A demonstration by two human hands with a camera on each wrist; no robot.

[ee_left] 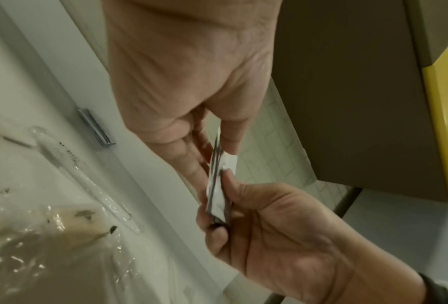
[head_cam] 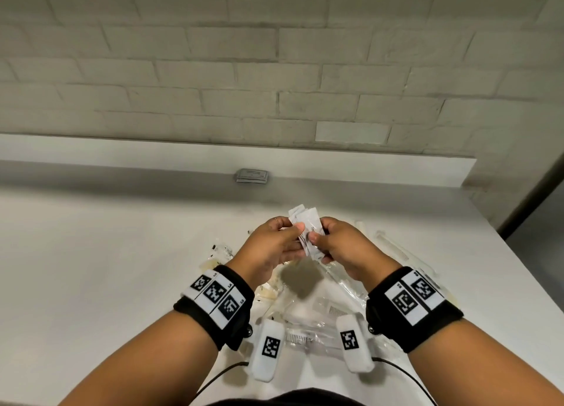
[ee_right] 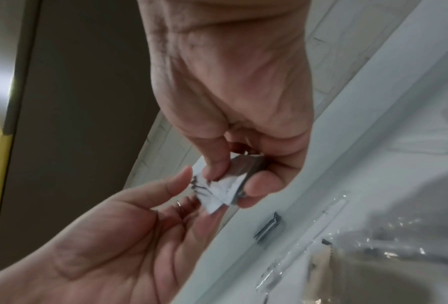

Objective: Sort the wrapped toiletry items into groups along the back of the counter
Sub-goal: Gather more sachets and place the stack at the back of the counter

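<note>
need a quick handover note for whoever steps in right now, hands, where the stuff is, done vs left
Left hand: pinches the near side of a small bunch of white sachets, held above the counter.
Right hand: grips the same bunch from the other side, thumb on top.
Done: one flat stack of packets lies at the back of the counter against the upstand.
Left: place the held sachets as a group at the back. Then sort the loose clear-wrapped items lying near the front under the wrists, including a wrapped toothbrush and combs; how many there are cannot be told.
</note>
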